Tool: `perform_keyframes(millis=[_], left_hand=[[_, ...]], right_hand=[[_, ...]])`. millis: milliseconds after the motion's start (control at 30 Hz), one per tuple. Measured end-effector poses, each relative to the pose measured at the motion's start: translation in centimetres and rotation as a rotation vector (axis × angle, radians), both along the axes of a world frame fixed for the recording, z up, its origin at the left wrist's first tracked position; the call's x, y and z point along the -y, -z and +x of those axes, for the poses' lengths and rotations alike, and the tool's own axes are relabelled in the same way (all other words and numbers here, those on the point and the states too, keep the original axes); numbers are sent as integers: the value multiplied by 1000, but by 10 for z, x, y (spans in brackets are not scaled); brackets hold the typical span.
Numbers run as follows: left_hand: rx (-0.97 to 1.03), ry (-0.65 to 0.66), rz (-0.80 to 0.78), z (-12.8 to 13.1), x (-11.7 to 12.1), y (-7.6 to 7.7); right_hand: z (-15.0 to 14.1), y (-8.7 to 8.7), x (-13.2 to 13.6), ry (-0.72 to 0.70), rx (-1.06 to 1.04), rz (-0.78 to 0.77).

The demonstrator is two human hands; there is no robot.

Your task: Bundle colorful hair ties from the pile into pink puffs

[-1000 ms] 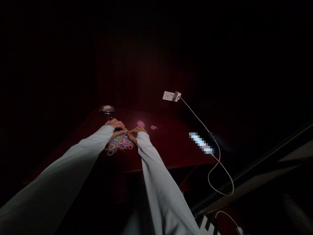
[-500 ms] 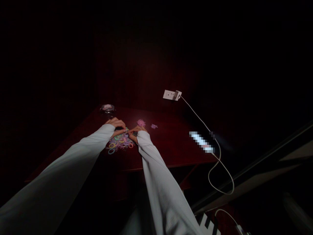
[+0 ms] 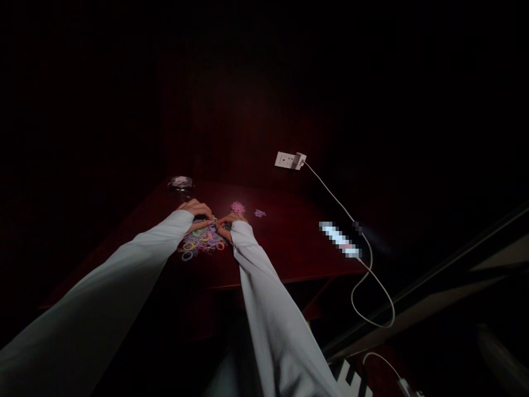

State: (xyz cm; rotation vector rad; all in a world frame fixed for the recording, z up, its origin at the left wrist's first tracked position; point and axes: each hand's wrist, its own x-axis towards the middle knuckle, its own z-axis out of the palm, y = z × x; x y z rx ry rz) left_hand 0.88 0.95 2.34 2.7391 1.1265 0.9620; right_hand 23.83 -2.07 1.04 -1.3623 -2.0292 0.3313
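A mixed pile of small purple bands and larger ring-shaped hair ties [image 3: 188,246] in yellow, green, blue and orange lies on the dark red table [image 3: 281,248]. Over its back left side, my left hand [image 3: 198,210] is closed, thumb and fingers brought together beside a ring. My right hand [image 3: 227,222] pinches at the pile's back right, fingertips almost meeting those of the left. What either hand grips is too small and dark to name. Just beyond my right hand sits a pink heap of small bands [image 3: 237,208], and right of it a smaller purple heap [image 3: 259,213].
A clear round container [image 3: 181,184] stands at the table's back left. A lit, blurred-out device [image 3: 339,239] lies near the right edge, its white cable [image 3: 330,189] running to a charger in the wall socket [image 3: 285,160]. The surroundings are very dark.
Hardly anything differs. Both hands stay at the pile with nearly the same pose, and the whole view has shifted very slightly.
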Motion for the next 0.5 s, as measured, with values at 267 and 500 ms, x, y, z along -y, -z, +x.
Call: perform_keyframes(millis=[267, 500], left_hand=[[-5, -1, 13, 1, 0, 1], [4, 16, 29, 0, -4, 3]], right_hand=[[0, -3, 4, -14, -7, 0], [3, 2, -2, -18, -4, 1]])
